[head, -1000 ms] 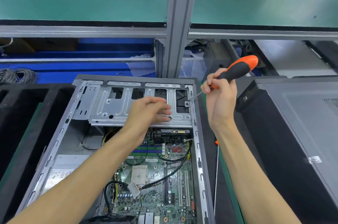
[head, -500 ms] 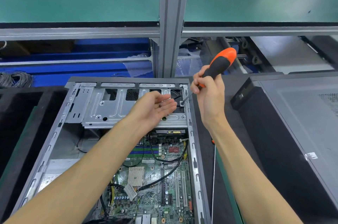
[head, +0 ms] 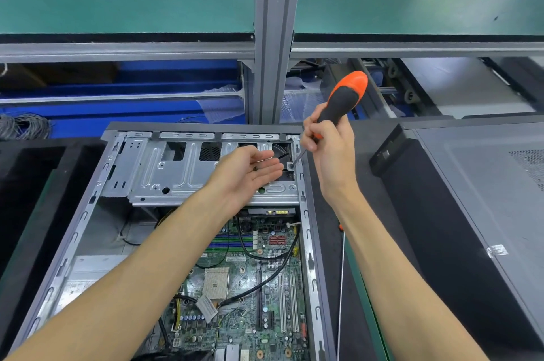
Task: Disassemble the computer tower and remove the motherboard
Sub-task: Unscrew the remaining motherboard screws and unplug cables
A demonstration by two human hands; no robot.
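Orange-and-black plastic handle of a screwdriver (head: 343, 101) sits clamped in the right hand's (head: 329, 151) grip, its tip on a tab at the right rim of the open grey metal computer tower (head: 306, 243). The left hand (head: 250, 175) lies palm-up with fingers straight, apart, over the silver drive cage (head: 176, 175), a small dark screw (head: 255, 168) on it. The green motherboard (head: 250, 287) lies inside the tower, nearer the person than both hands.
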